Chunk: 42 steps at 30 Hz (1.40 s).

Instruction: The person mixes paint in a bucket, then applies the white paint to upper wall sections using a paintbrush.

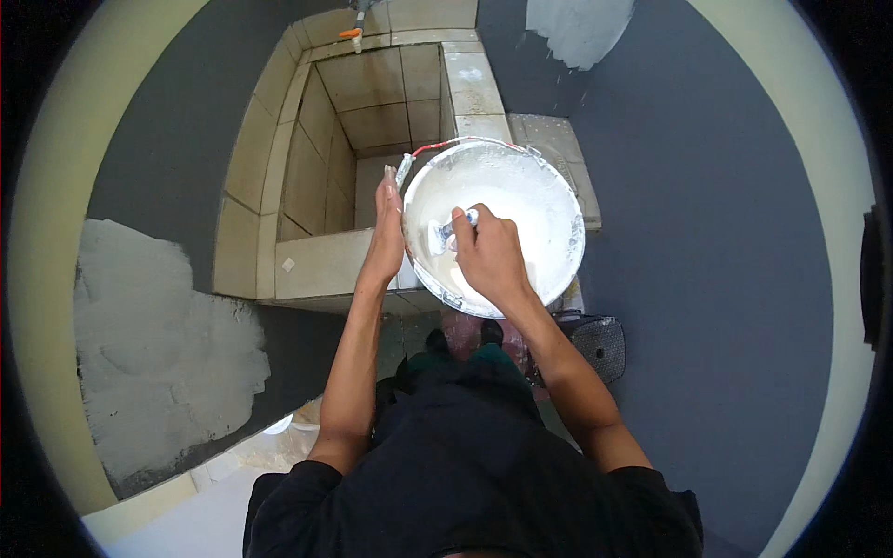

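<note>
A white bucket (558, 172) stands in front of me, its rim and inner wall smeared with white paste (521, 209). My right hand (493, 256) reaches into the bucket and is closed around the handle of a paste-coated putty knife (437, 238). Most of the tool's handle is hidden by my fingers. Against the left outside of the bucket lies my left hand (386, 232), its fingers stretched out along the wall near the rim. The bucket's wire handle (446, 144), with a red stretch on it, rests along the far rim.
Beyond the bucket is a tiled basin (321, 246) with an orange-handled tap (352, 33) above it. Dark grey walls rise left (177, 149) and right (716, 251), with pale paste patches (158, 344). A black perforated object (600, 349) sits below the bucket, on the right.
</note>
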Each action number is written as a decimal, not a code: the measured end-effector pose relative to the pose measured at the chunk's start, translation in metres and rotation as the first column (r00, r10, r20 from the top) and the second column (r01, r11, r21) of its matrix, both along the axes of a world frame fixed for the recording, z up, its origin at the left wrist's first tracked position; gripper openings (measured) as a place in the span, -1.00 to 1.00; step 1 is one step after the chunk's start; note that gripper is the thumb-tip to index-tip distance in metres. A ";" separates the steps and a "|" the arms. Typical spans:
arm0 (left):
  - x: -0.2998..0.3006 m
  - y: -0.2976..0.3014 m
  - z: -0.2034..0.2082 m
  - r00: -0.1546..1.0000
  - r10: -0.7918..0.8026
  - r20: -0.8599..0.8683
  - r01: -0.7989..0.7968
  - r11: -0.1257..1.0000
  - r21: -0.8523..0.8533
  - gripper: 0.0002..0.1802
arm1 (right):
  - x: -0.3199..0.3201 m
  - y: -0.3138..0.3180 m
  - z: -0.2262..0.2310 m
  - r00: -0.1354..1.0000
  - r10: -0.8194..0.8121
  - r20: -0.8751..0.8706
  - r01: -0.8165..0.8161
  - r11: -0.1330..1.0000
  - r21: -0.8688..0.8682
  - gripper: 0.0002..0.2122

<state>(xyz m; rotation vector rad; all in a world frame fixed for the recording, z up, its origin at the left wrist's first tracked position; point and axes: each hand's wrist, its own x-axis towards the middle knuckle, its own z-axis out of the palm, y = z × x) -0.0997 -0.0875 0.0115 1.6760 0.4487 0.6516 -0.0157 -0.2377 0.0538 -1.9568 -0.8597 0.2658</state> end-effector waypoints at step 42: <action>0.039 0.050 -0.014 0.963 -0.148 0.224 0.112 0.979 0.169 0.07 | 0.030 0.065 -0.001 0.912 0.379 0.158 -0.362 0.924 -0.124 -0.73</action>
